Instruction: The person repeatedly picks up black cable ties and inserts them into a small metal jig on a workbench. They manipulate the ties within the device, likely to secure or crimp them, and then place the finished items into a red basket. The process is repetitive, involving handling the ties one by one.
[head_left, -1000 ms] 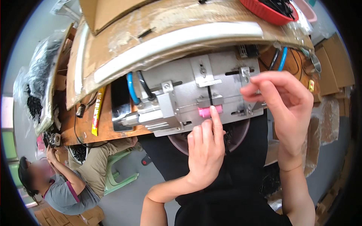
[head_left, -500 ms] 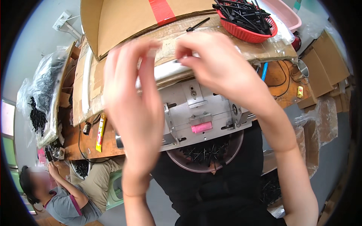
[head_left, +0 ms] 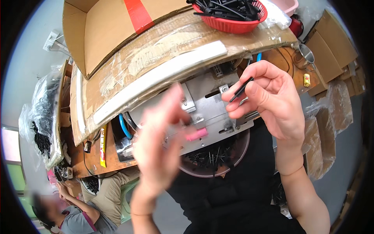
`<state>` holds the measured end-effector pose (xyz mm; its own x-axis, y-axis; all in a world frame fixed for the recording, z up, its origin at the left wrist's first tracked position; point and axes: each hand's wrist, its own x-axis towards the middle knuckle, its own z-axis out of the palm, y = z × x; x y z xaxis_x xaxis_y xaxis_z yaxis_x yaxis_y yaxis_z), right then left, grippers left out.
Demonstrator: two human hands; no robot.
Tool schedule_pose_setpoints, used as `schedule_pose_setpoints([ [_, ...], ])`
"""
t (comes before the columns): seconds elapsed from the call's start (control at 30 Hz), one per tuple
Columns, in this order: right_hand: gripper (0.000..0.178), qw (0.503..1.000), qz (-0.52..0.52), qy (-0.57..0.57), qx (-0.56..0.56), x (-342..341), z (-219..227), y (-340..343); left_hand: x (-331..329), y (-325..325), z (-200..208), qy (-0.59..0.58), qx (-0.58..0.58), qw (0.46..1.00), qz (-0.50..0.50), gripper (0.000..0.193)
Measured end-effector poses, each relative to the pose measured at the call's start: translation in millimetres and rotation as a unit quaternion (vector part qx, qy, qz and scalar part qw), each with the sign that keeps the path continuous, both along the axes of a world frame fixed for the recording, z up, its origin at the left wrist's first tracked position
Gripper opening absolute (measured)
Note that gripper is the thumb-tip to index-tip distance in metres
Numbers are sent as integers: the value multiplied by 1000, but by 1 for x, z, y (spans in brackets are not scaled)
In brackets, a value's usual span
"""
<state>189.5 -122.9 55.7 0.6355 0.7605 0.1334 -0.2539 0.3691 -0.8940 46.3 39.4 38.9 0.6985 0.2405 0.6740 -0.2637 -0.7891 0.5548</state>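
Between the thumb and fingers of my right hand [head_left: 274, 99] is a small black spiral brush [head_left: 242, 89], its bristled end tilted up to the right. That hand hovers over the right end of a grey metal fixture [head_left: 245, 125]. My left hand [head_left: 159, 142], smeared by motion, passes above the fixture's left half; whether its fingers hold anything cannot be made out. A pink cylinder [head_left: 197, 134] lies at the fixture's near edge. Below that edge, a pinkish bowl [head_left: 246, 150] holds many thin black and metallic pieces.
Beyond the fixture stands a cardboard-covered shelf [head_left: 163, 50], bearing an open carton [head_left: 105, 35] and a red basket [head_left: 230, 25] of black wands. A yellow tube [head_left: 103, 146] lies at left, a metal cup [head_left: 306, 52] at right. At lower left sits another person [head_left: 80, 216].
My hands have moved apart and down from the shelf edge. The right hand has turned, bringing the black brush into view; the left is over the fixture. The view has shifted slightly.
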Motion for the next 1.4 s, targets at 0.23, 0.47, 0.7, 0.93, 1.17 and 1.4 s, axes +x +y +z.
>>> schedule_pose_setpoints([
  [0.23,18,999,36,20,-29,-23,-4,9,-50,-72,-33,-28,-389,918,-69,47],
  [0.47,16,998,35,26,-47,-29,1,5,-48,-60,-26,7,77,995,55,55],
  [0.7,15,997,31,16,-62,-30,-1,4,-53,-60,-29,29,150,987,54,61],
  [0.93,13,994,46,-26,-91,-26,0,7,-67,-65,-27,107,169,975,97,56],
  [1.17,9,965,165,-84,-187,1,18,1,-60,-59,-30,32,36,998,-49,55],
  [1.4,9,952,213,-46,-216,-5,21,4,-72,-64,-35,44,-8,998,-51,60],
])
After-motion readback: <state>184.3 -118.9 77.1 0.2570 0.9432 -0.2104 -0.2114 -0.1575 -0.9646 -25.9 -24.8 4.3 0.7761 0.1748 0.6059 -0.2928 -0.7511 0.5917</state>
